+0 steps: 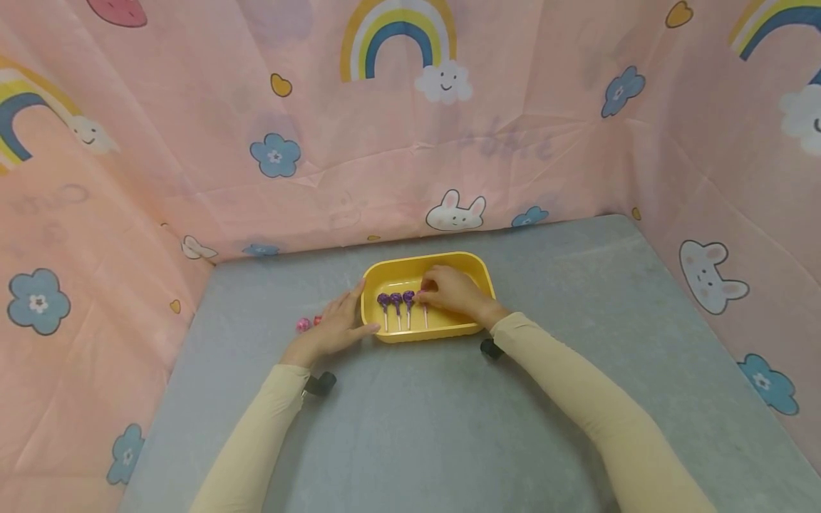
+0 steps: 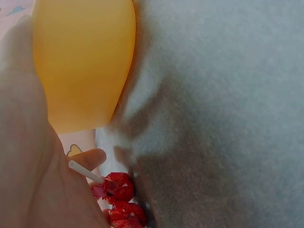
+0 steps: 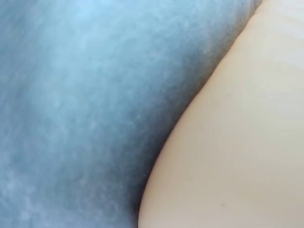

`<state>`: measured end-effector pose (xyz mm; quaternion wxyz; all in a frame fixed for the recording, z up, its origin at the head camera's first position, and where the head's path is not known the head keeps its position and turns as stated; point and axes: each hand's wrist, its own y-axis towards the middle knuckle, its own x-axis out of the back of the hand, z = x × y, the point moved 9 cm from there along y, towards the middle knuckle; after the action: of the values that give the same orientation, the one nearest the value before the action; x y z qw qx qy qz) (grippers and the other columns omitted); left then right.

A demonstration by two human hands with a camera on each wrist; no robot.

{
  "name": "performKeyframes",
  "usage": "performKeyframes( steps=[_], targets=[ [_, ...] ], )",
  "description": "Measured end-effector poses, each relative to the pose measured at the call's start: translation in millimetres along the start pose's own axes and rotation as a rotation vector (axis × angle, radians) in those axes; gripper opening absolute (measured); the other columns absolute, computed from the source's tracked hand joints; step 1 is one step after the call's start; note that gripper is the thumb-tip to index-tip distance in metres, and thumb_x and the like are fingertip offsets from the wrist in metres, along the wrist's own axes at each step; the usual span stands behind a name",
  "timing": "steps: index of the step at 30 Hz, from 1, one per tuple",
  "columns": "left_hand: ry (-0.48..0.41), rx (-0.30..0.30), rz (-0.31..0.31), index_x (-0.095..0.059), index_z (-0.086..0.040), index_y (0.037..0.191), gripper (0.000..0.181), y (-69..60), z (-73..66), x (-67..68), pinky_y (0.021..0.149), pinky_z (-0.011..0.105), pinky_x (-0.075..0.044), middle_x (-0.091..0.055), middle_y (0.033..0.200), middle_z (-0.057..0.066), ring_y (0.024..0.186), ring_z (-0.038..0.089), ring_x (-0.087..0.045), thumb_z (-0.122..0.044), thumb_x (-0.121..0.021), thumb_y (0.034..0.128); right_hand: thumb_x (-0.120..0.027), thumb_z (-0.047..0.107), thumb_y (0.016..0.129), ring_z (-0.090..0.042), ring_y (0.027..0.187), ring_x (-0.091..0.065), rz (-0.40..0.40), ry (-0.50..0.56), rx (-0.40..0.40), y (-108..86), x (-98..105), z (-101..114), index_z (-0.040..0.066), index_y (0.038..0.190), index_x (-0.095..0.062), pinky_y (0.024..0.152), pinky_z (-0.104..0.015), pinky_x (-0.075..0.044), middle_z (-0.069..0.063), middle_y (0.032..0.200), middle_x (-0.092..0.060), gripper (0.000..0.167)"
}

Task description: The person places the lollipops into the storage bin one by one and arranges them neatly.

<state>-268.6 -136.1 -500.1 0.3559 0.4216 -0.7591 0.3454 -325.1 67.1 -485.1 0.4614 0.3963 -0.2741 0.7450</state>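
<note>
A yellow tray (image 1: 428, 333) stands on the table with three purple-wrapped lollipops (image 1: 396, 299) in a row inside it, sticks toward me. To their right is a pink lollipop (image 1: 425, 313), its head pinched between the thumb and fingers of my right hand (image 1: 452, 291). My left hand (image 1: 335, 324) rests at the tray's left side, fingers extended and thumb by the near left corner. Beyond that hand lie a pink lollipop (image 1: 303, 325) and red-wrapped lollipops (image 2: 118, 187), partly hidden by it. The right wrist view shows only blurred skin and table.
A grey-blue cloth covers the table (image 1: 410, 420). Pink printed curtains (image 1: 385, 157) hang along the back and both sides. Dark wrist cameras (image 1: 321, 384) sit under both forearms.
</note>
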Motion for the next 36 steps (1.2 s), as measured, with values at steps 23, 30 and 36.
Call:
performKeyframes(
  steps=[23,30,36],
  targets=[
    [0.009,0.011,0.006,0.011,-0.025,0.159,0.103,2.5,2.0,-0.2,0.126,0.058,-0.006,-0.012,0.168,0.012,0.155,0.04,-0.009,-0.063,-0.057,0.0908,-0.072,0.028,0.09,-0.02,0.094,-0.056,0.067,0.015,0.075,-0.1,2.2,4.5,0.011,0.104,-0.072,0.095,-0.035,-0.05,-0.004,0.099,-0.066,0.022],
    [0.01,0.004,0.005,0.011,-0.025,0.159,0.106,3.8,4.6,-1.4,0.126,0.058,-0.005,-0.011,0.168,0.014,0.155,0.041,-0.007,-0.071,-0.052,0.0886,-0.072,0.029,0.091,-0.02,0.096,-0.057,0.075,0.025,0.055,1.5,0.7,2.8,0.012,0.105,-0.072,0.099,-0.036,-0.05,-0.003,0.1,-0.067,0.023],
    [0.006,0.003,0.008,0.01,-0.025,0.159,0.106,4.7,6.6,-1.9,0.126,0.056,-0.005,-0.011,0.168,0.012,0.155,0.039,-0.007,-0.071,-0.053,0.0884,-0.072,0.03,0.09,-0.02,0.098,-0.057,0.073,0.04,0.052,0.8,1.2,1.6,0.012,0.106,-0.071,0.102,-0.038,-0.049,-0.003,0.102,-0.067,0.024]
  ],
)
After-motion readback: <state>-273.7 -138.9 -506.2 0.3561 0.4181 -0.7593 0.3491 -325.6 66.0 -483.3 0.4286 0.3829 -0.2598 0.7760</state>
